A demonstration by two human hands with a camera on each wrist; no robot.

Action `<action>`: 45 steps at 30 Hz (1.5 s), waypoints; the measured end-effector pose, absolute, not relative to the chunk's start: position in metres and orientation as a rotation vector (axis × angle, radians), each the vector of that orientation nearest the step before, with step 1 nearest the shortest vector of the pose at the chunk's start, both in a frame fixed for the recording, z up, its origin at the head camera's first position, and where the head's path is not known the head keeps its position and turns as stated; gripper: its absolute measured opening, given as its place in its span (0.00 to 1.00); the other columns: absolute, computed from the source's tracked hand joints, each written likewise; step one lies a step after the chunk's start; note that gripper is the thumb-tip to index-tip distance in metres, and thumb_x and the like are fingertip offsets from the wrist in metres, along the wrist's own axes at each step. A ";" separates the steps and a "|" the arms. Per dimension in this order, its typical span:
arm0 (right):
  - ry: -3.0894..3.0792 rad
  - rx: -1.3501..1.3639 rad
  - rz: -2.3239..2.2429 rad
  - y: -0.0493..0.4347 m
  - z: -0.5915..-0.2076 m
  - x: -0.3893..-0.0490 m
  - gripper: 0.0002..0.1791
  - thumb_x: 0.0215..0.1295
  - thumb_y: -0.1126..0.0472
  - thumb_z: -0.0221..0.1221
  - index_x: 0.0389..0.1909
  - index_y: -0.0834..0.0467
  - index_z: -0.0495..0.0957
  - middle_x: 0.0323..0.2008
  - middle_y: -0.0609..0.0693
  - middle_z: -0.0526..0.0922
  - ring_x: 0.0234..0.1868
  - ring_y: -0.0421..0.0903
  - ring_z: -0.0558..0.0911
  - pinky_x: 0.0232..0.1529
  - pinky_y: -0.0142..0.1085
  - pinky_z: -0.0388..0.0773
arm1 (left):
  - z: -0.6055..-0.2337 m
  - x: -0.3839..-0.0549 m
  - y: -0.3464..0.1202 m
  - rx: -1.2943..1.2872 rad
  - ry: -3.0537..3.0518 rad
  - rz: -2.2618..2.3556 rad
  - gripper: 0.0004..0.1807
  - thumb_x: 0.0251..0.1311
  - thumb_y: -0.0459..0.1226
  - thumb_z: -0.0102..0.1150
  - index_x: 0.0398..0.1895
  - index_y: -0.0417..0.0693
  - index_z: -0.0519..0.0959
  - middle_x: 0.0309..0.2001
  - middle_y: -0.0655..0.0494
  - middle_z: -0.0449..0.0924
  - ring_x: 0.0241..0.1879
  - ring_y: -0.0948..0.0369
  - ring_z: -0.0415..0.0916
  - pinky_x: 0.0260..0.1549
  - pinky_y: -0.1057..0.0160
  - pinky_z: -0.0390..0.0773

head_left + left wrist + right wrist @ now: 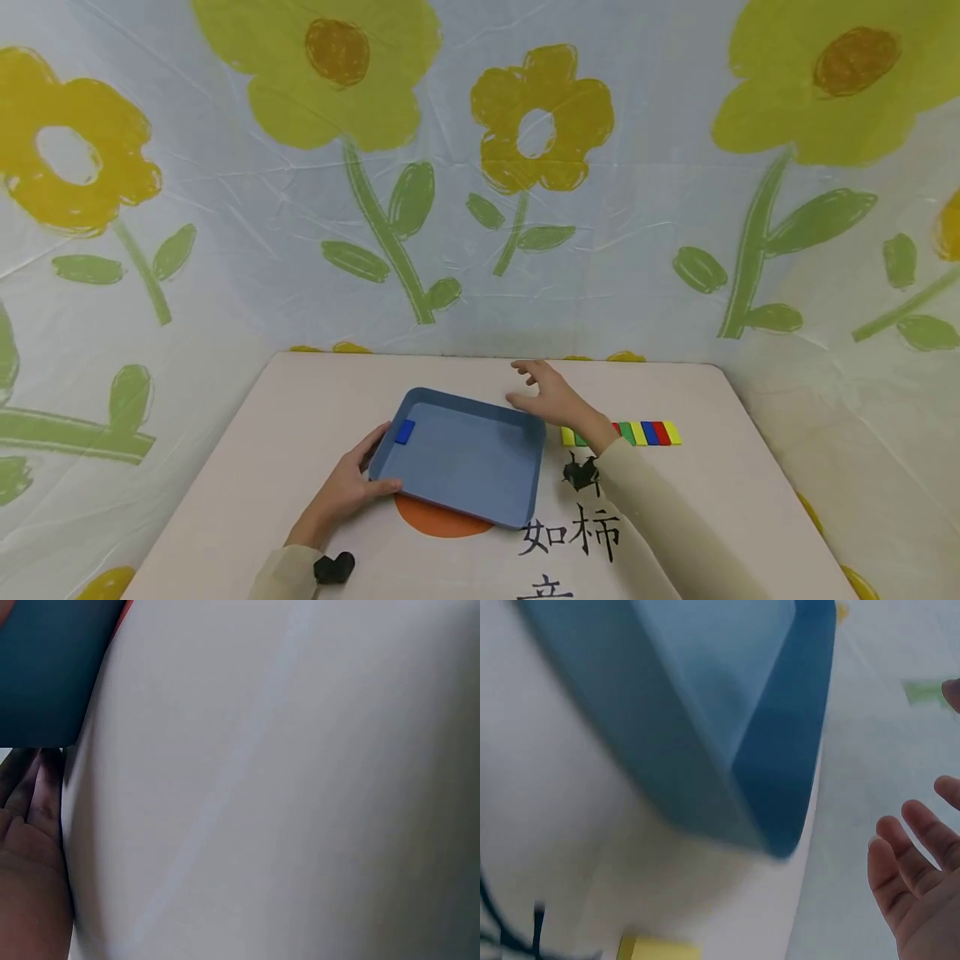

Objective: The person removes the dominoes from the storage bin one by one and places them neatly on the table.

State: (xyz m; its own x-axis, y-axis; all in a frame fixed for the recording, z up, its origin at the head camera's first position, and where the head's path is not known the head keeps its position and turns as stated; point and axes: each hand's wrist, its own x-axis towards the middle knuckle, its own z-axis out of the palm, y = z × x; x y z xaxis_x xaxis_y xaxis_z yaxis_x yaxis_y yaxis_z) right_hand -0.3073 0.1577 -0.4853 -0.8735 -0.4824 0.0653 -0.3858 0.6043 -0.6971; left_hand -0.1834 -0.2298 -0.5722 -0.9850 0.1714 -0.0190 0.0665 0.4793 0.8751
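Observation:
A blue-grey rectangular tray [465, 454] lies turned at an angle in the head view, with one small blue tile [405, 431] inside near its left wall. My left hand [352, 477] grips the tray's left side, thumb at the front rim; in the left wrist view its fingers [46, 791] reach under the tray [45, 675]. Just past the tray's far right corner, my right hand [553, 395] is held with fingers spread and nothing in it. The right wrist view shows that hand [930, 885] apart from the tray [772, 742].
Right of the tray runs a row of red, green, yellow and blue tiles [648, 433], partly hidden behind my right wrist. The pale tabletop [675, 392] bears black characters [596, 533] and an orange disc [442, 518]. A flower-printed cloth [622, 250] hangs behind the table.

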 end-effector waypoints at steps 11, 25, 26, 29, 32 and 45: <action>2.586 -0.984 -1.104 0.086 -0.489 -0.298 0.34 0.71 0.49 0.62 0.74 0.55 0.67 0.64 0.60 0.74 0.52 0.55 0.79 0.49 0.47 0.78 | -0.571 -0.184 -0.229 0.184 2.586 1.538 0.56 0.52 0.45 0.79 0.82 0.58 0.56 0.81 0.44 0.57 0.77 0.39 0.60 0.72 0.33 0.60; 2.525 -0.948 -0.883 0.028 -0.517 -0.282 0.40 0.66 0.42 0.65 0.74 0.58 0.69 0.65 0.56 0.74 0.61 0.50 0.78 0.61 0.45 0.79 | -0.572 -0.186 -0.231 0.205 2.582 1.551 0.56 0.52 0.44 0.79 0.82 0.59 0.55 0.81 0.45 0.57 0.75 0.41 0.63 0.71 0.34 0.63; 2.536 -0.943 -0.854 0.025 -0.519 -0.282 0.40 0.66 0.42 0.65 0.73 0.58 0.69 0.65 0.56 0.75 0.61 0.49 0.78 0.62 0.45 0.79 | -0.572 -0.186 -0.231 0.206 2.580 1.551 0.56 0.53 0.44 0.79 0.83 0.59 0.55 0.81 0.46 0.57 0.75 0.41 0.63 0.72 0.35 0.63; 2.551 -0.941 -0.804 0.016 -0.522 -0.280 0.39 0.66 0.43 0.66 0.73 0.58 0.70 0.64 0.55 0.75 0.61 0.48 0.77 0.63 0.44 0.78 | -0.573 -0.186 -0.232 0.209 2.576 1.558 0.56 0.53 0.44 0.79 0.83 0.59 0.55 0.81 0.46 0.57 0.75 0.42 0.64 0.71 0.36 0.64; 2.562 -0.981 -0.764 0.006 -0.527 -0.280 0.38 0.65 0.45 0.67 0.71 0.58 0.72 0.65 0.56 0.75 0.61 0.47 0.78 0.64 0.42 0.78 | -0.571 -0.186 -0.231 0.204 2.559 1.577 0.55 0.53 0.43 0.79 0.82 0.58 0.55 0.81 0.46 0.56 0.76 0.41 0.62 0.72 0.36 0.63; 2.577 -0.954 -0.796 -0.014 -0.539 -0.289 0.33 0.63 0.51 0.71 0.66 0.59 0.76 0.60 0.55 0.79 0.57 0.45 0.78 0.63 0.39 0.77 | -0.570 -0.187 -0.229 0.194 2.537 1.610 0.55 0.53 0.41 0.79 0.82 0.57 0.56 0.80 0.45 0.57 0.74 0.42 0.65 0.71 0.37 0.64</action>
State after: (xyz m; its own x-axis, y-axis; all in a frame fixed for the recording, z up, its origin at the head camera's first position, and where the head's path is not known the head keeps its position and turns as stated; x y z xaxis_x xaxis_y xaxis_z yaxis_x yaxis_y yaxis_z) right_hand -0.2890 -0.0138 -0.5388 -0.7430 -0.6659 -0.0673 -0.5119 0.6301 -0.5839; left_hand -0.1873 -0.2287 -0.5699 -0.9832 0.1778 -0.0410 0.0386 0.4220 0.9058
